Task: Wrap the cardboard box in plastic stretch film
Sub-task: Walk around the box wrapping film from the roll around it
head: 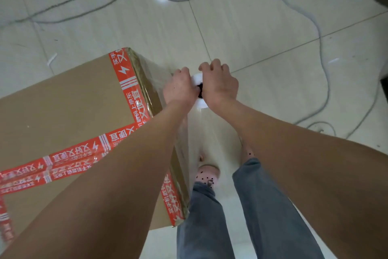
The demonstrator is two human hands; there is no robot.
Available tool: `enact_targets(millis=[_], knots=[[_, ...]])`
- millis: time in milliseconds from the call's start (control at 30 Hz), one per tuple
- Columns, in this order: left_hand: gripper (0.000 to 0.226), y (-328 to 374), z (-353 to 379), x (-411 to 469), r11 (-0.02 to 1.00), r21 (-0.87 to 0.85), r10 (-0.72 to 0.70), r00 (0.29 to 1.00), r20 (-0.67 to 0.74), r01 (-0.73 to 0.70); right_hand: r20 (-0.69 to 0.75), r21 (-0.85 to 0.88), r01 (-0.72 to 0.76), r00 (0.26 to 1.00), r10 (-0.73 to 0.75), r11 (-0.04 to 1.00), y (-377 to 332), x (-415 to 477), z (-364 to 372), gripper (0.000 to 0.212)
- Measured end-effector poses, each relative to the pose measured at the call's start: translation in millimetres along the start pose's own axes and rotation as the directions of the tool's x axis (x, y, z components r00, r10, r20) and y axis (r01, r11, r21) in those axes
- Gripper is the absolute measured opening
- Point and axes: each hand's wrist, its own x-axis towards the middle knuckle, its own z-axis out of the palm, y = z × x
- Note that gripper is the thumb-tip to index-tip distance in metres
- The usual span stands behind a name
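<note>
Left hand point(179, 88), right hand point(219, 86) both clenched round roll point(196, 78) just right of box point(69, 103); might tear film point(210, 132) by tugging unevenly across far corner

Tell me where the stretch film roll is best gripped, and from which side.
Grip the stretch film roll at its top end, coming from above, one hand on each side. It stands upright beside the taped corner of the cardboard box with its dark core facing up, so the wound length below probably stays free to unroll. The left hand and right hand hold it this way.
</note>
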Motion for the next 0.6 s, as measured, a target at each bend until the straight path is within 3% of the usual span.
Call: enact_targets(millis=[100, 167, 267, 333, 467, 600], knots=[[0.03, -2.7, -0.8, 0.0, 1.0, -0.013, -0.014, 1.0, -0.01, 0.013, 0.095, 0.22, -0.288, 0.957, 0.274, 0.932, 0.5, 0.5, 4.7, 0.046], [0.03, 1.3, 0.1, 1.9, 0.999, -0.033, 0.043, 0.999, -0.024, -0.043, 0.158, 0.276, -0.35, 0.935, 0.317, 0.895, 0.0, 3.0, 4.8, 0.044], [0.028, 7.8, -0.1, 10.8, 0.984, -0.008, 0.179, 0.984, -0.027, -0.179, 0.092, 0.218, -0.255, 0.966, 0.24, 0.942, 3.6, 9.1, -0.4, 0.035], [0.027, 9.9, -3.5, 18.6, 0.981, -0.015, 0.195, 0.981, -0.015, -0.195, 0.06, 0.177, -0.171, 0.985, 0.163, 0.969, 5.1, 18.4, -5.3, 0.029], [0.025, 10.8, -12.7, 29.9, 0.987, -0.161, -0.01, 1.0, -0.018, 0.007, 0.087, 0.193, -0.054, 0.996, 0.038, 0.98, -8.1, 47.3, -23.5, 0.02], [0.022, 11.7, -9.3, 32.1, 0.915, -0.344, -0.243, 0.969, -0.047, 0.212, 0.089, 0.027, 0.237, 0.967, -0.238, 0.971, -20.8, 57.9, -33.5, 0.025]])
